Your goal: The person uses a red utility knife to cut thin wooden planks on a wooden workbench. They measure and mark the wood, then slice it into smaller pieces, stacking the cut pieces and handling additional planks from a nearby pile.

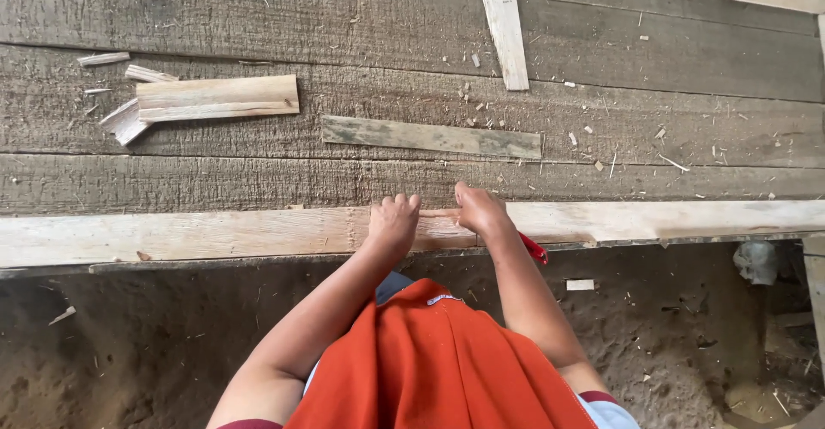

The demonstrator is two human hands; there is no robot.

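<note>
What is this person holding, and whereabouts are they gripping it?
The right hand is closed around a red-handled tool, gripped by its handle; the working end is hidden. The left hand rests on the pale plank, grasping nothing visible.

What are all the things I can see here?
Grey planks: several, weathered grey, a flat surface across the top.
Pale plank: one, light wood, along the near edge under both hands.
Grey strip: one, greenish grey, lying mid-surface.
Pale slat: one, light wood, top middle.
Wood offcuts: a few, pale, upper left.
Chips: many, pale, scattered right.
Red object: one, mostly hidden under the right wrist.
Dirt floor: brown, below.
Orange garment: one, bottom middle.
Left hand: on the pale plank.
Right hand: on the pale plank.
</note>
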